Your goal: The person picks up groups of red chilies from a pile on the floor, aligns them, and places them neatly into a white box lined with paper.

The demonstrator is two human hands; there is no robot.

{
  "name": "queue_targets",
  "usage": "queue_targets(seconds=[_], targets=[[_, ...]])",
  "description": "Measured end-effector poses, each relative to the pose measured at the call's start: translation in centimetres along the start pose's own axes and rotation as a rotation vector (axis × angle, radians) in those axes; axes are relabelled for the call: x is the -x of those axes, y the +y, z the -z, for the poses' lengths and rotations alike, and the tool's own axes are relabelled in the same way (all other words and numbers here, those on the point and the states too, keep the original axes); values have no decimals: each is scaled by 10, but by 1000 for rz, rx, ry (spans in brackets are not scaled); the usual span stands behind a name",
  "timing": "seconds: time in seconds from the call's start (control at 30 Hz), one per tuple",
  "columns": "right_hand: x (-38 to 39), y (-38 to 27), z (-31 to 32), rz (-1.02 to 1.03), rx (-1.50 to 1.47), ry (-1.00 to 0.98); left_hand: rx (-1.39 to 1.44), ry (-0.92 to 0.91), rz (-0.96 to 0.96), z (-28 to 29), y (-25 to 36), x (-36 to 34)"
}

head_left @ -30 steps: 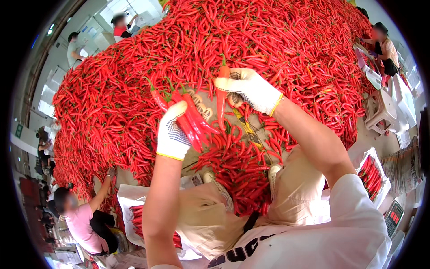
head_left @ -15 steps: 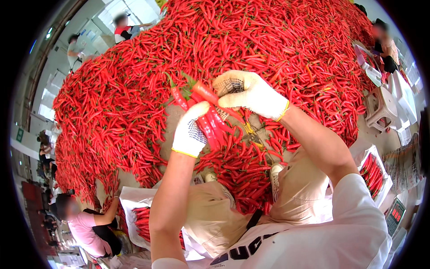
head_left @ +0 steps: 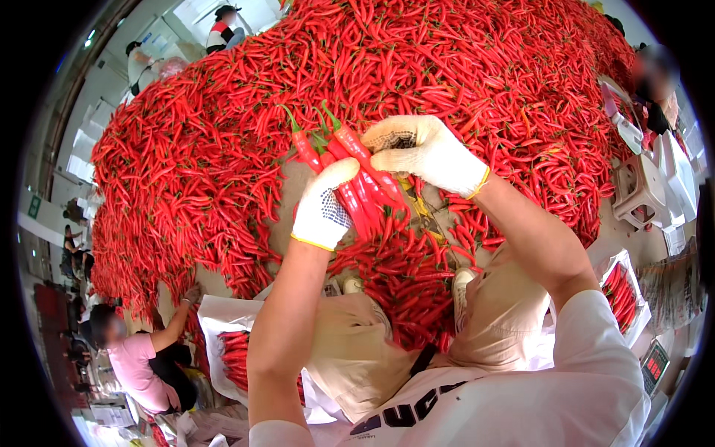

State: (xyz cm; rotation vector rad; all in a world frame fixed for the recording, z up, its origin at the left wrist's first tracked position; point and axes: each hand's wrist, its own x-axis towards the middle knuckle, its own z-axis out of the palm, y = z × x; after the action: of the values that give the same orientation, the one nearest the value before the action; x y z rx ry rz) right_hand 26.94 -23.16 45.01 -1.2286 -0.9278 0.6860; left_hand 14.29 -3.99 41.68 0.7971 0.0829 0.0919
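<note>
Both my hands wear white gloves with dark dots on the palms. My left hand [head_left: 323,210] is closed round a bunch of red chili peppers [head_left: 360,207], its thumb across the front and the green stems pointing away from me. Just to the right, the curled fingers and thumb of my right hand [head_left: 428,155] are closed at the side of one chili pepper [head_left: 351,143] at the top of the bunch. Its fingertips are partly hidden. Loose chilies [head_left: 410,290] lie below the bunch, between my feet.
A large chili heap [head_left: 447,59] spreads ahead and to the left. Chili-filled, white-lined boxes stand on the left [head_left: 212,316] and right [head_left: 639,319]. At the right are a plastic stool [head_left: 642,192] and a scale display [head_left: 655,365]. A person in pink [head_left: 141,365] works at the left; others sit farther off.
The chili by my right hand has tilted more upright and now lies against the bunch. My right hand has shifted slightly right. The person in pink has reached a little farther forward.
</note>
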Motion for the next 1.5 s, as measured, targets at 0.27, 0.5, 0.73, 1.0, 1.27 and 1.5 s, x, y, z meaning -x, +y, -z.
queue_targets(seconds=[0.27, 0.5, 0.73, 1.0, 1.27, 1.5], targets=[[2, 7, -3, 69, -24, -28, -36, 42, -23, 1, 2, 3], [3, -1, -5, -90, 74, 94, -329, -29, -76, -12, -1, 3], [-3, 33, -13, -359, 374, -165, -195, 78, -187, 63, 55, 23], [14, 53, -22, -468, 533, -587, -87, 858, -554, 88, 85, 300], [2, 58, -25, -439, 719, -631, 97, 1318, -631, 128, 16, 484], [-3, 63, -37, -413, 785, -672, 210, 1337, -727, 142, 18, 496]])
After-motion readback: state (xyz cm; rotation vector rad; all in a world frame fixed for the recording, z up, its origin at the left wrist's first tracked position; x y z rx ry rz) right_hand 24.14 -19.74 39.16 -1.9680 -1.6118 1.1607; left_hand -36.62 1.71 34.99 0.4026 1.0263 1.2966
